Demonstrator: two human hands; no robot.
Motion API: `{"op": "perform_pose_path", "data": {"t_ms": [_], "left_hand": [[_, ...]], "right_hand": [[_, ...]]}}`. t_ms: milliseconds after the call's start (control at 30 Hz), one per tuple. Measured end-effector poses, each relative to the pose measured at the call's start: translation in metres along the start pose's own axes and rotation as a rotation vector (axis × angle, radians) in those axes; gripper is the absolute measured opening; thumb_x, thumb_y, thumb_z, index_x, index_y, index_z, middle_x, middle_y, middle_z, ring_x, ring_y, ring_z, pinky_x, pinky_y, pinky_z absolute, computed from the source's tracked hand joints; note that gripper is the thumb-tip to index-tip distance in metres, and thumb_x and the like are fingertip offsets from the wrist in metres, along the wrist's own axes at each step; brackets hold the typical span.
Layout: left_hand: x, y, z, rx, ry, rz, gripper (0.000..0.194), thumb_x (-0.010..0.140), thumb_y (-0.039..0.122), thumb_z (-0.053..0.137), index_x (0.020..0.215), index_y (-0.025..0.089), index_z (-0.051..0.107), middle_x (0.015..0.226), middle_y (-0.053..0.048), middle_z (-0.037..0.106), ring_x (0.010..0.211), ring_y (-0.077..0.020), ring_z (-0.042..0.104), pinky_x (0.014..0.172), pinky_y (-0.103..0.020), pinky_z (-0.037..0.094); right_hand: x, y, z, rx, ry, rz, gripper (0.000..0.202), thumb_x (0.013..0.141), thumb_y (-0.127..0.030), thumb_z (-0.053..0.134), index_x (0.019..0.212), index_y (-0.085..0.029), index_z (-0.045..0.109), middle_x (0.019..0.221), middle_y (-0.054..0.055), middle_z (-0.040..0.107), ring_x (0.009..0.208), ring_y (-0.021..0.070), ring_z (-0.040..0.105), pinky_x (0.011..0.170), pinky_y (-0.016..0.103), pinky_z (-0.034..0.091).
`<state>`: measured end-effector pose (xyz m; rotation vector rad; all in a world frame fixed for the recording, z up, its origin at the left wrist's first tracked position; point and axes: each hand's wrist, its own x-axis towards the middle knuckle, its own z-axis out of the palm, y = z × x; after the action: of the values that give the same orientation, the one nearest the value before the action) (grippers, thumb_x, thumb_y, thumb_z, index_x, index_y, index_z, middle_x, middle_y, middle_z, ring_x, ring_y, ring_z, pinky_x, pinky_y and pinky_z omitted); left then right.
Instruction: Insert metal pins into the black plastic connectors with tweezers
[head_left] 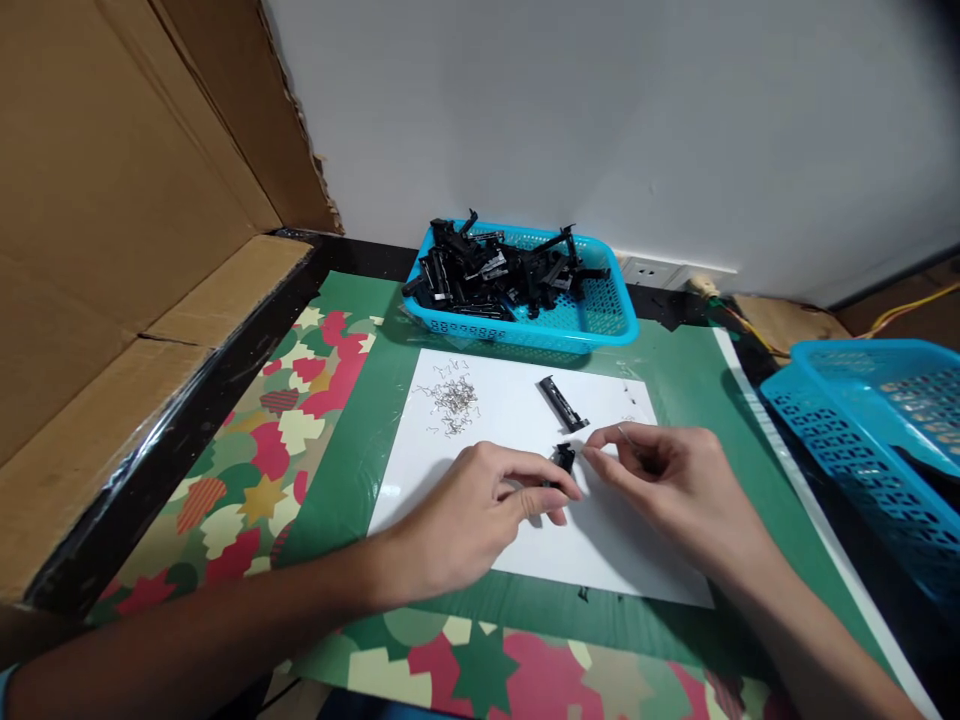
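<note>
My left hand [487,505] holds a small black plastic part [564,458] between thumb and fingers, over the white sheet [442,510]. Just right of that part is my right hand [660,475], its thumb and index fingertip pinched together; whatever sits between them is too small to name. A thin metal piece shows near its curled fingers. Another black plastic part [562,403] lies on the sheet beyond my hands. Toward the sheet's upper left is a loose pile of small metal clips [455,398].
A blue basket [600,335] of black parts stands behind the sheet, against the wall. Another blue basket [817,400] is at the right. Cardboard [112,180] rises on the left. Small black bits [583,594] lie near the sheet's front edge. Wall sockets [651,270] sit behind.
</note>
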<state>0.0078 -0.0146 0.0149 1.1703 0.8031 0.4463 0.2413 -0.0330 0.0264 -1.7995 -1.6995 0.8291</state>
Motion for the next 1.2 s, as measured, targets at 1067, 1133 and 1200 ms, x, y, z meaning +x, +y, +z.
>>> {"op": "perform_pose_path", "data": {"t_ms": [1067, 1133, 1200], "left_hand": [[-0.002, 0.0, -0.002, 0.195, 0.027, 0.079, 0.033, 0.104, 0.035, 0.059, 0.117, 0.019, 0.086, 0.092, -0.007, 0.08, 0.052, -0.0073, 0.045, 0.05, -0.022, 0.036], [-0.002, 0.0, -0.002, 0.199, 0.022, 0.092, 0.033, 0.104, 0.032, 0.059, 0.118, 0.018, 0.086, 0.093, -0.007, 0.08, 0.053, -0.0079, 0.048, 0.051, -0.022, 0.038], [-0.003, -0.001, -0.002, 0.196, 0.017, 0.099, 0.033, 0.103, 0.03, 0.059, 0.119, 0.018, 0.086, 0.094, -0.008, 0.08, 0.055, -0.0083, 0.051, 0.052, -0.021, 0.039]], "right_hand": [[-0.011, 0.006, 0.016, -0.137, 0.123, -0.152, 0.028, 0.094, -0.035, 0.068, 0.084, -0.015, 0.085, 0.055, -0.004, 0.04, 0.051, 0.0102, 0.032, 0.049, 0.025, 0.033], [-0.012, 0.006, 0.015, -0.164, 0.125, -0.196, 0.026, 0.094, -0.031, 0.067, 0.082, -0.015, 0.084, 0.055, -0.004, 0.039, 0.051, 0.01, 0.032, 0.049, 0.025, 0.033], [-0.013, 0.006, 0.013, -0.193, 0.118, -0.231, 0.025, 0.094, -0.029, 0.067, 0.081, -0.016, 0.084, 0.054, -0.004, 0.04, 0.051, 0.01, 0.032, 0.049, 0.025, 0.032]]}}
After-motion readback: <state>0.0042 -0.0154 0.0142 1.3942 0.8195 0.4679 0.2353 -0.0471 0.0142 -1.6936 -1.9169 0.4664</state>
